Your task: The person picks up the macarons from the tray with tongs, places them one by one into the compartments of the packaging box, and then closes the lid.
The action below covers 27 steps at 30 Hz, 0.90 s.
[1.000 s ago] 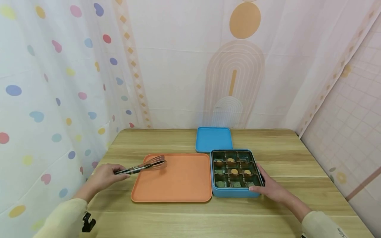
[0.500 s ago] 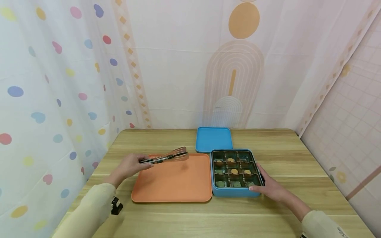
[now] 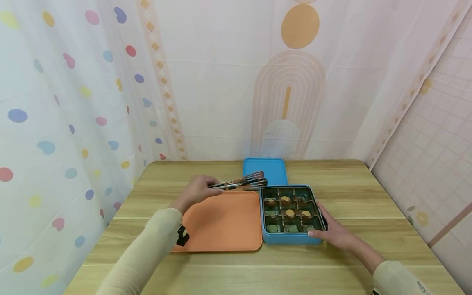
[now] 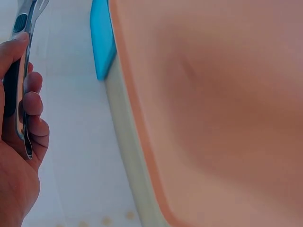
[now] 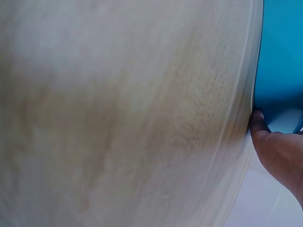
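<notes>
Metal tongs (image 3: 236, 184) with dark handle grips and slotted ends are in my left hand (image 3: 197, 189), raised over the far part of an orange tray (image 3: 228, 229). The left wrist view shows the thumb and curled fingers (image 4: 34, 104) wrapped round the handle. The slotted ends hang near the back left corner of a blue box (image 3: 293, 238). My right hand (image 3: 337, 234) grips that box at its right front corner, thumb at the front and fingers along the right side. Inside the box, a dark divided insert holds yellow cookie-like rounds (image 3: 290, 213) and green ones (image 3: 273, 228).
Behind the tray and box lies a flat blue lid (image 3: 265, 164), partly behind the tongs. The box stands against the tray's right edge. All sit on a wooden table (image 3: 236, 272), with patterned curtains (image 3: 221, 90) along its back and left.
My left hand has carried the tongs rightward and away from me, from the tray's left edge to near the box's back left corner. The right hand, box and tray stay in place.
</notes>
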{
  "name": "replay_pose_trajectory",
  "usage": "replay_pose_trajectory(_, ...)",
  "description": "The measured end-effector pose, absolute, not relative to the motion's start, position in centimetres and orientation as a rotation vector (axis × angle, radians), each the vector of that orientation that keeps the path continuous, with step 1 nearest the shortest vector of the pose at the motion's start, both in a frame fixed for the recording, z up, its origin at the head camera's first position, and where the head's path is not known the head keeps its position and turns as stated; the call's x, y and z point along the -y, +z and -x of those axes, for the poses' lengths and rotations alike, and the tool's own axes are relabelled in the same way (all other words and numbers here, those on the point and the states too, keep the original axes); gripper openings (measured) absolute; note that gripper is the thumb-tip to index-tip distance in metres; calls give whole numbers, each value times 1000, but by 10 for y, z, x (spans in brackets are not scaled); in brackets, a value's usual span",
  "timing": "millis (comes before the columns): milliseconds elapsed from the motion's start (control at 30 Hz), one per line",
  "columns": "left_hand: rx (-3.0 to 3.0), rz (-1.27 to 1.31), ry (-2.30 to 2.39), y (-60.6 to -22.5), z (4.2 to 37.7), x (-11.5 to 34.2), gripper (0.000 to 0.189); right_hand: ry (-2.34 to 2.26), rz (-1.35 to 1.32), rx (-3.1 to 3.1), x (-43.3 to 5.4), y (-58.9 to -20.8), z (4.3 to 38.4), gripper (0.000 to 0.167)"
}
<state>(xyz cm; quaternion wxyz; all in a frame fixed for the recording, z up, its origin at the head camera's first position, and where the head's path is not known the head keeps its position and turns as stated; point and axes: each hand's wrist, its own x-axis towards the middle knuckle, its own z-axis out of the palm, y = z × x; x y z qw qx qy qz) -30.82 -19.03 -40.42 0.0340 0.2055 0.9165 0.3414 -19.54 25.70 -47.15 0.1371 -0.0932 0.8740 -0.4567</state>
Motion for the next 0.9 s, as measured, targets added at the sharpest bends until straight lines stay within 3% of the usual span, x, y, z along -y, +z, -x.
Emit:
replay_pose_trajectory(567,-2752,-826,1042,-407,325,83,18,-1356,268,-2510,-261,-475,198,109)
replay_pose_trajectory(733,-2744,-857,1051,-413,327,65,36,-1326,251,-2518,-259,-474,197,108)
replay_pose_trajectory(900,-2752,-840,1037,-417,326,56,24,-1353,261,-2517,-257,-472,196,108)
